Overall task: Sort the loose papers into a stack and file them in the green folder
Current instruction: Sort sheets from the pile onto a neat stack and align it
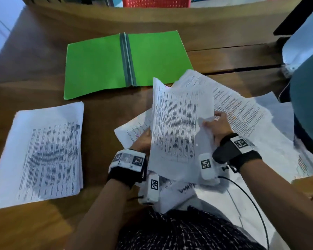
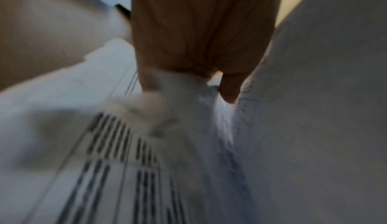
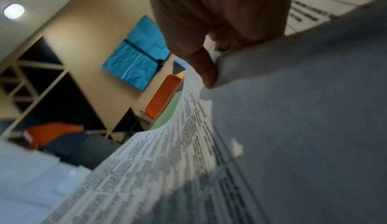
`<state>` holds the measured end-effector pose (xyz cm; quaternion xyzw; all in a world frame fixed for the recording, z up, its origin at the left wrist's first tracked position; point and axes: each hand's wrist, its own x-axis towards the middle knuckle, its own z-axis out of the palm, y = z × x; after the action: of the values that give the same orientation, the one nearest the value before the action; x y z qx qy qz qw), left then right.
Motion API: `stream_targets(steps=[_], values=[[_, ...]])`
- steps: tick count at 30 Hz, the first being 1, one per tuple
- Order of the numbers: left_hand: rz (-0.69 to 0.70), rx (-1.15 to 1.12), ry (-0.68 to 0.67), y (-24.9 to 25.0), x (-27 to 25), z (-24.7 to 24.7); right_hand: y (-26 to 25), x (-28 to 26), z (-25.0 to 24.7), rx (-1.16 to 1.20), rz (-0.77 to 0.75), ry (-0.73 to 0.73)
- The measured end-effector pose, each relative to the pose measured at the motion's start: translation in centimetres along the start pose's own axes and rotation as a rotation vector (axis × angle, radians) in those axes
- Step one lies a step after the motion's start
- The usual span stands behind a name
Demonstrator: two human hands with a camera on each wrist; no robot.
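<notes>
Table: brown wooden table (image 1: 101,123) carries every paper and the folder.
Green folder: flat green card folder (image 1: 96,67) lies open on the far side of the table, grey spine strip up the middle, both leaves bare.
Sorted stack: neat stack of white printed sheets (image 1: 42,150) lies flat on the table at the person's left, near the folder's front edge and apart from it.
Loose papers: untidy heap of white printed sheets (image 1: 246,112) spreads over the table at the person's right, overlapping at several angles; some run under both forearms.
Raised sheet: one white sheet with a printed table of dark rows (image 1: 177,123) is held up off the heap, tilted, between the two hands.
Left hand: left hand (image 1: 143,139) is at the raised sheet's left edge, mostly hidden behind it. The left wrist view is blurred; the fingers (image 2: 230,88) show against paper. Grip: cannot tell what it closes on.
Right hand: right hand (image 1: 217,125) takes the raised sheet's right edge; in the right wrist view the thumb (image 3: 205,68) presses onto the paper with the fingers curled behind. Grip: narrow, pinching the raised sheet.
Wrist gear: black straps with white marker blocks (image 1: 128,161) sit on both wrists.
</notes>
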<state>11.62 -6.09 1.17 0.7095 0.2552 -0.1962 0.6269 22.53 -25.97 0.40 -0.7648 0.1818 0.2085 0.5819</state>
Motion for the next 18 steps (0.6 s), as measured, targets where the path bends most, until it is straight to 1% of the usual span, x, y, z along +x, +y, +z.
stream_targets(steps=[1, 2, 4, 5, 6, 7, 8, 9, 11, 13, 16, 18], values=[[-0.002, 0.022, 0.023, -0.1, 0.6, -0.3, -0.2, 0.0, -0.2, -0.045, -0.031, 0.004], [-0.059, 0.141, 0.154, -0.1, 1.1, -0.9, -0.6, 0.1, -0.7, -0.166, -0.07, 0.036], [-0.273, 0.295, 0.549, -0.5, 0.7, -2.7, -1.4, 0.3, -2.2, -0.466, -0.176, 0.13], [-0.386, 0.299, 0.679, -1.1, 0.3, -3.6, -1.6, 0.5, -3.0, -0.56, -0.198, 0.171], [-0.461, 0.251, 0.75, -1.6, -0.1, -4.4, -1.7, 0.8, -3.6, -0.601, -0.202, 0.188], [-0.506, 0.218, 0.768, -2.0, -0.4, -4.8, -1.7, 1.0, -4.1, -0.603, -0.202, 0.18], [-0.52, 0.212, 0.763, -2.4, -0.4, -4.8, -1.6, 1.1, -4.3, -0.596, -0.194, 0.155], [-0.506, 0.216, 0.729, -2.6, -0.2, -4.6, -1.5, 1.0, -4.1, -0.575, -0.175, 0.125], [-0.421, 0.241, 0.641, -2.8, 0.8, -4.0, -1.1, 0.7, -2.8, -0.509, -0.146, 0.004], [-0.301, 0.227, 0.601, -2.1, 1.3, -3.1, -0.5, -0.2, -0.4, -0.447, -0.134, -0.133], [-0.21, 0.08, 0.624, -1.1, 1.1, -2.0, 0.0, -1.8, 2.7, -0.367, -0.153, -0.326], [-0.189, -0.011, 0.636, -1.0, 0.9, -2.0, -0.6, -3.1, 3.8, -0.348, -0.204, -0.398]])
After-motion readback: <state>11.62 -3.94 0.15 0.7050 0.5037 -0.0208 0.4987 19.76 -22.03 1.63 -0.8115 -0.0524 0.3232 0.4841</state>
